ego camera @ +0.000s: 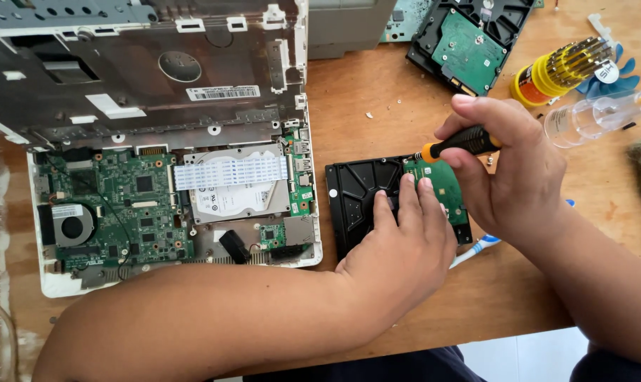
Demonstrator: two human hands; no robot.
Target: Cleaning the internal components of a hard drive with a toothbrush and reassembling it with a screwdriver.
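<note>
Two hands work at centre right of the frame: the left hand (pixel 405 244), fingers pressed together, should pin the black hard drive (pixel 366 201) flat on the counter (pixel 377 99) while the right hand (pixel 508 166), closed around the screwdriver (pixel 456 143), keeps its tip square on the green circuit board (pixel 442 185).

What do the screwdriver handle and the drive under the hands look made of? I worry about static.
Screwdriver in the right hand: handle looks like matte black rubber or plastic, with an orange collar. Hard drive under the left hand: black, probably cast metal casing, carrying a glossy green circuit board.
</note>
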